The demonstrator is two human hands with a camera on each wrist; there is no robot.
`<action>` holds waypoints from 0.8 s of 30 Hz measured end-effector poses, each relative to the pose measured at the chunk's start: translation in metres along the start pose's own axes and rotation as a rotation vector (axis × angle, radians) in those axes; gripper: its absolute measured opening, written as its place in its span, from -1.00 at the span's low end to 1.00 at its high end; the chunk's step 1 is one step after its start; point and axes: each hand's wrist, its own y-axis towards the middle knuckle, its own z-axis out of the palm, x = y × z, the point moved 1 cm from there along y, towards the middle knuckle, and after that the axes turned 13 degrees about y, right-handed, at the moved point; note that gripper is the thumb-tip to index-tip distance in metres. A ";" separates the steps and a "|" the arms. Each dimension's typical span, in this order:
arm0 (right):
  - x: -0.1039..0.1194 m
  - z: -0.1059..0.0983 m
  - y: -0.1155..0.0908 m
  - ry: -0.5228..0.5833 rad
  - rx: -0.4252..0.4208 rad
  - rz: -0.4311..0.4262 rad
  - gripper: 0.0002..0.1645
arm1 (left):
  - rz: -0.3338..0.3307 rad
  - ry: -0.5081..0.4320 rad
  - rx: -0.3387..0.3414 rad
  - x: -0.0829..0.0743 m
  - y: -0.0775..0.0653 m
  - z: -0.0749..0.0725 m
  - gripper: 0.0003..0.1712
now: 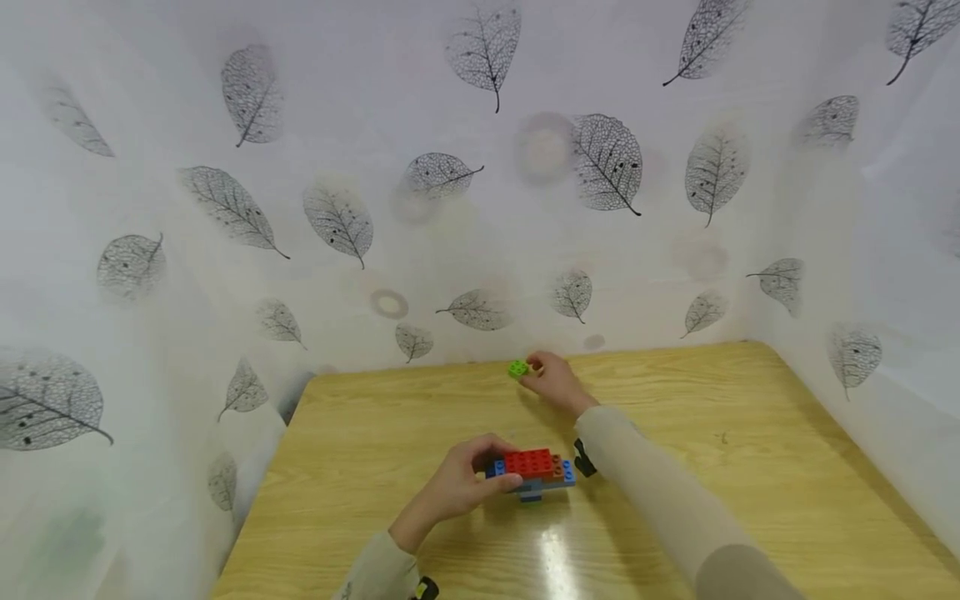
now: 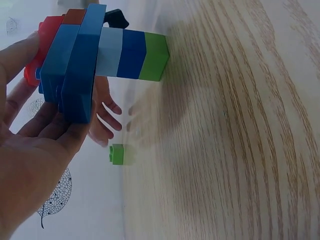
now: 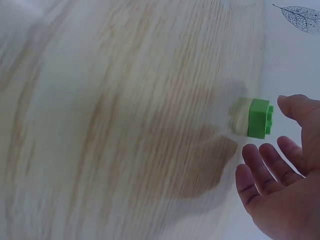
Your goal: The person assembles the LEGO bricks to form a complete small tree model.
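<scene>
My left hand (image 1: 456, 481) grips a toy-brick build by its left end, thumb on the near side. The build has a red brick (image 1: 528, 462) on top beside a brown one (image 1: 557, 467), over blue bricks (image 2: 80, 65). A short column of light blue, dark blue and green bricks (image 2: 154, 56) juts from its underside. A small lime-green brick (image 3: 258, 119) stands studs-up near the table's back edge. Just right of that brick, my right hand (image 1: 556, 382) has its thumb and fingers apart. In the right wrist view a gap shows between the fingers and the brick.
The wood-grain table (image 1: 375, 417) ends at the back against a pale sheet (image 1: 480, 242) printed with dark leaves, which also hangs on both sides. Black straps sit at both wrists. Light glares on the tabletop near the front.
</scene>
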 end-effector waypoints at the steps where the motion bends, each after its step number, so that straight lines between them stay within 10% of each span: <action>1: -0.001 0.002 0.001 -0.002 -0.005 0.011 -0.43 | 0.002 0.000 -0.001 0.000 0.000 0.001 -0.65; 24: -0.007 0.019 0.008 -0.174 -0.074 0.057 -0.44 | -0.012 -0.003 -0.012 -0.008 -0.003 0.005 -0.68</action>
